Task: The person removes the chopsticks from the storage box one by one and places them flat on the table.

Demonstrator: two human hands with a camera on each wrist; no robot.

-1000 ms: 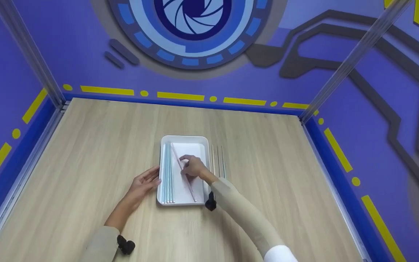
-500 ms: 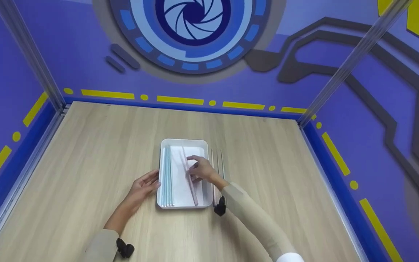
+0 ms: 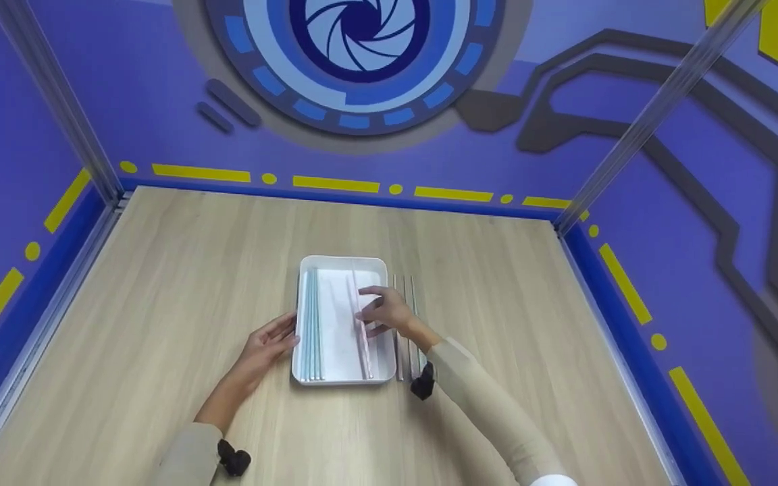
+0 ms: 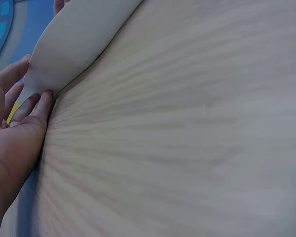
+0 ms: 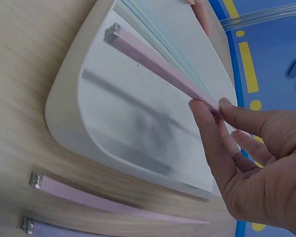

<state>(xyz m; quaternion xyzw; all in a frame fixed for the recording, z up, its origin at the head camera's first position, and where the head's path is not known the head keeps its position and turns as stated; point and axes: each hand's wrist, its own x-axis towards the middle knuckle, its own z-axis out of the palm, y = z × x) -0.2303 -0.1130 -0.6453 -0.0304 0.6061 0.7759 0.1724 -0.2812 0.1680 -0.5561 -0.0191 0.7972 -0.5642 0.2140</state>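
Observation:
A white rectangular tray (image 3: 343,383) stands on the wooden table. My right hand (image 3: 390,312) pinches a pink chopstick (image 5: 155,68) between thumb and fingertips. It is held over the tray's right half, its silver-capped end toward the near side and its shadow on the tray floor. Several light blue chopsticks (image 3: 313,327) lie side by side along the tray's left wall. My left hand (image 3: 266,347) rests against the tray's outer left side, its fingers fairly straight. In the left wrist view, those fingertips touch the lower edge of the tray wall (image 4: 74,44).
Right of the tray, several more chopsticks lie lengthwise on the table (image 3: 470,270), among them a pink chopstick (image 5: 93,196) and a purplish chopstick (image 5: 52,229). Blue printed panels (image 3: 159,135) enclose the table's back and sides, with clear corner posts (image 3: 659,115).
My right hand has moved right within the tray, carrying the pink chopstick away from the blue ones and turning it more parallel to them. The left hand stays at the tray's side.

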